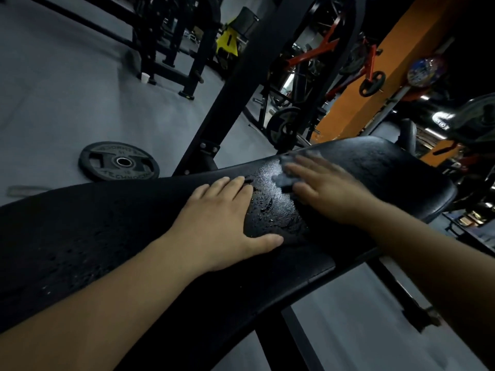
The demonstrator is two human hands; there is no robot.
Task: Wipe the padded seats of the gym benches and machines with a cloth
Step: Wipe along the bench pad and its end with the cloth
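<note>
One view only, head camera, looking down along a long black padded surface that runs from near left to far right. Left hand lies flat on the pad about mid-length, fingers straight and together, thumb out to the near side, holding nothing, probably bracing. Right hand is farther right, motion-blurred, fingers spread fairly straight and pressing a grey-blue cloth onto the pad; the cloth pokes out past the fingertips on the far-left side of that hand, mostly covered otherwise. Between the two hands a shiny wet patch with water beads catches the light, and fainter beads dot the near-left stretch of the pad. The far-right end looks duller, cannot tell whether it is wiped or just unlit. Judgement: this pad is mid-wipe, with the wet middle and near-left length left to go over. Other padded seats among the machines far behind are too dark to judge, so most of the task likely remains. Off the pad: a weight plate lies flat on the grey floor at left, a black upright rises behind the bench, a white cup stands far left, and an orange pillar stands far right.
</note>
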